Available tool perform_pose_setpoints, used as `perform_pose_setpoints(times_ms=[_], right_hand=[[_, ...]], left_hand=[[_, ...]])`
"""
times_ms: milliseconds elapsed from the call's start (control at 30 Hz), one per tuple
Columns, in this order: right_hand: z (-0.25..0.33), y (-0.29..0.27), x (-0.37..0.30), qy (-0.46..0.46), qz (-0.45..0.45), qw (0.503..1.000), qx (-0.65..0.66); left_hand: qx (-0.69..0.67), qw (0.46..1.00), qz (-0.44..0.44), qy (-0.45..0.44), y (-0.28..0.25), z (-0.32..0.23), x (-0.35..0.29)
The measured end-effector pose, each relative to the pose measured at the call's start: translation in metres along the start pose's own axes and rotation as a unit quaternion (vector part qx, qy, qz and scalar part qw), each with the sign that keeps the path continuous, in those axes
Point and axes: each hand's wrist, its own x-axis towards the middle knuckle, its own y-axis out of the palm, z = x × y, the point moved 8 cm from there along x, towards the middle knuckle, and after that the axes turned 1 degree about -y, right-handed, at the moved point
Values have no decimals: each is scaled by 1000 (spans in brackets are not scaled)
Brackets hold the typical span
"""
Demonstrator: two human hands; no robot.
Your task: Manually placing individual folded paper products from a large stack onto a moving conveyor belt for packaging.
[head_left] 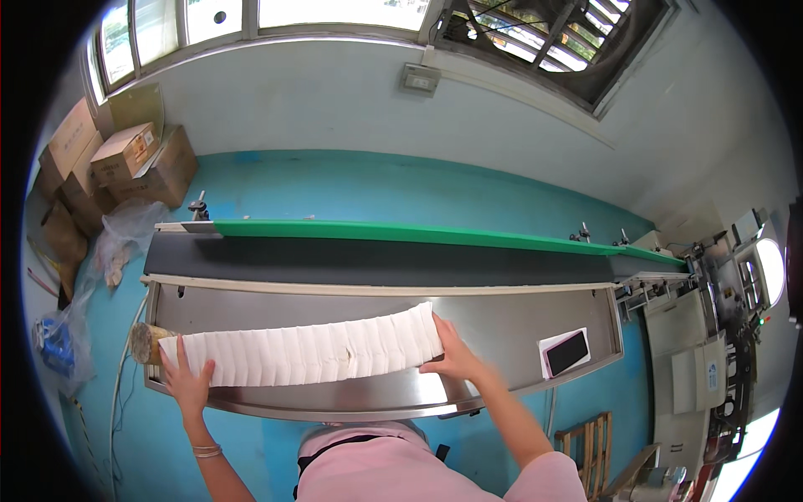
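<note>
White pleated stack (309, 350) stretched between left fingers (182, 360) and right fingers (450, 341), both clasping its ends.

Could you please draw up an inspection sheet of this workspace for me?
Surface: metal tray, with a dark belt and green rail along its far side.
Job's things: long white stack of folded layers, slightly curved, with a ragged spot right of its middle.
Clutter: phone on a white item at the tray's right; brown round object at its left end.
Hands: left hand at the stack's left end, right hand at its right.
Cables: pale cable or hose, left of the tray.
Surroundings: boxes and clear plastic at left, machinery at right, windows beyond.
</note>
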Motion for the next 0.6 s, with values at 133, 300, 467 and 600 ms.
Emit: perform_pose_setpoints(times_ms=[133, 300, 467, 600], right_hand=[[-20, 11, -11, 134, -75, 952, 265], [-9, 6, -20, 185, -88, 900, 384], [-5, 50, -31, 154, -183, 881, 409], [10, 72, -16, 164, -185, 880, 405]], left_hand=[[-18, 1000, -1, 17, -6, -11, 6], [4, 1000, -5, 14, -5, -10, 4], [-7, 1000, -14, 19, 9, -2, 2], [4, 1000, -3, -20, 26, 14, -10]])
